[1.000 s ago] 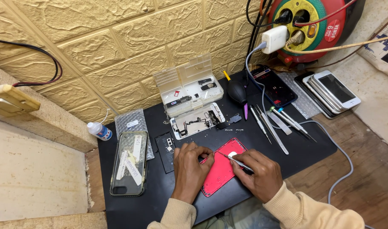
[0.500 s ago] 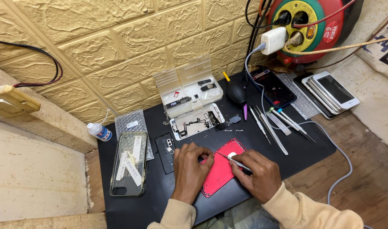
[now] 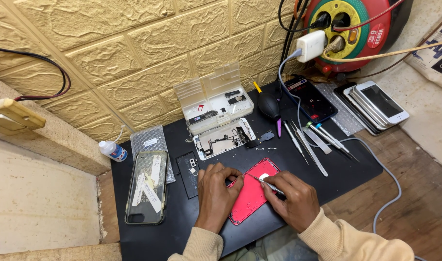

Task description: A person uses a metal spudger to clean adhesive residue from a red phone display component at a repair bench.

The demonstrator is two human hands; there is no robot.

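Observation:
A red phone back housing [image 3: 252, 197] lies flat on the black work mat [image 3: 177, 232]. My left hand [image 3: 215, 193] presses down on its left edge, fingers curled. My right hand [image 3: 291, 198] rests on the housing's right side and pinches a thin metal tool [image 3: 267, 184], its tip pointing toward the middle of the housing. An opened white phone frame [image 3: 224, 138] with exposed parts lies just beyond my hands.
A clear parts box [image 3: 216, 99] stands open at the wall. Tweezers and screwdrivers [image 3: 313, 140] lie to the right, beside a dark phone [image 3: 312, 99] and a stack of phones [image 3: 373, 104]. A phone in a clear case [image 3: 146, 186], a small bottle [image 3: 112, 151] and a cable reel [image 3: 356, 29] sit around.
My hands stay on the red housing; the right hand with the tool has shifted only slightly. Nothing else moved.

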